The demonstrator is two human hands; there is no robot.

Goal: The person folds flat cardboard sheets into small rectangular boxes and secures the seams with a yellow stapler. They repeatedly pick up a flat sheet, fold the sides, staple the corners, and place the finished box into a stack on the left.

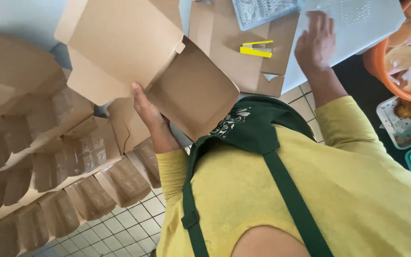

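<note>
Nearest the camera is the person's own yellow shirt [262, 190] with the dark green apron strap [291, 200] across it. Above it, the left hand [146, 107] holds an open brown cardboard box [134, 62] up over the tiled floor [124, 223], gripping the lower edge near the hinge fold between lid and tray; the thumb lies along the outside, and the fingers appear clamped on the card behind it, though they are hidden. The box looks light and fairly stiff but easy to crease, so a hold near a fold or corner seems safest; a pinch in the middle of a panel could buckle it.

The right hand [316, 43] rests flat, fingers spread apart, on a white sheet [357, 28] on the tabletop, holding nothing. Beside it a yellow stapler [256, 49] lies on flat cardboard blanks [224, 52]. To the left, rows of folded brown boxes [48, 166] are nested in stacks. At right stand an orange basket [381, 71] of bagged food and a metal tray [396, 126].
</note>
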